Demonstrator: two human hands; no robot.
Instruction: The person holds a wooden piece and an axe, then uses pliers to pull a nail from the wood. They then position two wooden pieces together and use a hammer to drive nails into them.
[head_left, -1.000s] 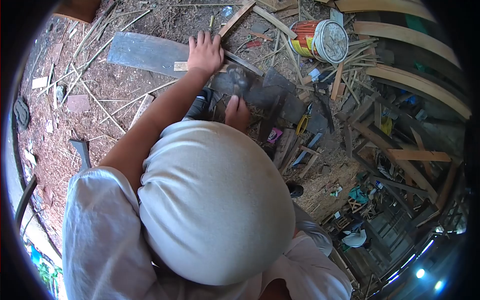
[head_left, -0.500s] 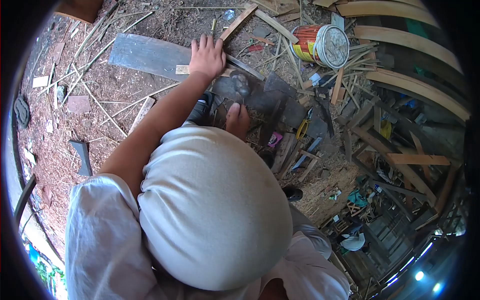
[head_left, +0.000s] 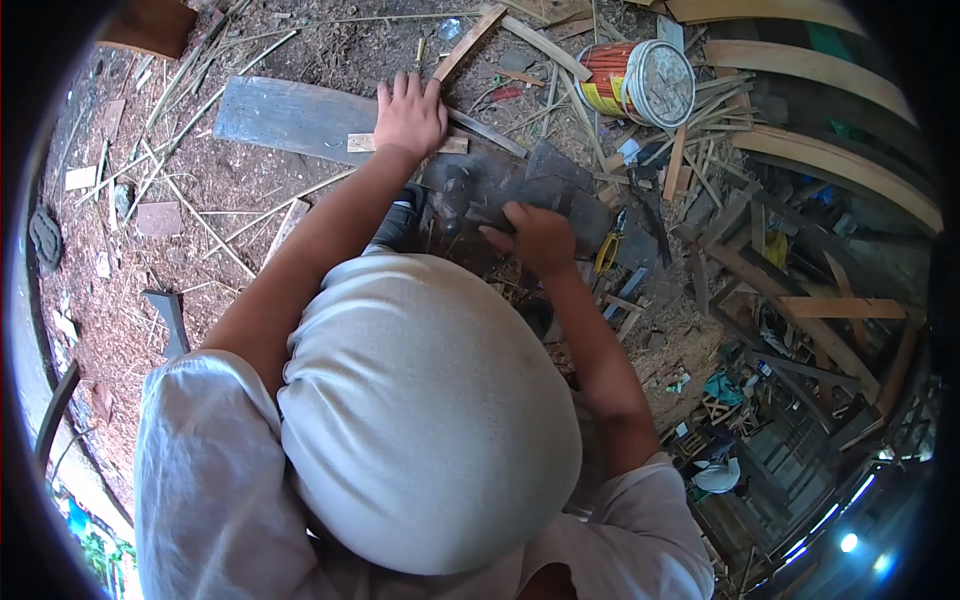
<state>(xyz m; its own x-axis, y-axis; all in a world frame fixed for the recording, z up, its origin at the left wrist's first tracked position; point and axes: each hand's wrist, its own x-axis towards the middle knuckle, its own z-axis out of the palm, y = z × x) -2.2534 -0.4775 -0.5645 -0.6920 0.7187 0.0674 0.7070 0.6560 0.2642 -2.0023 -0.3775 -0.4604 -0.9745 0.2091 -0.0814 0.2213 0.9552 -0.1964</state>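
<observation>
Upper centre, my right hand (head_left: 538,240) is closed round a hammer (head_left: 455,196), my left hand (head_left: 410,120) spread over a board (head_left: 290,112). Likely hammering; next calls for careful aim.

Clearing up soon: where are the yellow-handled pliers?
In the head view, the yellow-handled pliers lie just right of the right hand, lower in the picture than the bucket.

Planks and tools about the ground (head_left: 340,60), two hands among them.
The left hand (head_left: 411,115) lies across a plank (head_left: 285,113) bearing a short strip (head_left: 362,144); nearer and rightward, hammer (head_left: 455,193), right hand (head_left: 541,240), then pliers (head_left: 607,248); the bucket (head_left: 610,82) sits beyond.
</observation>
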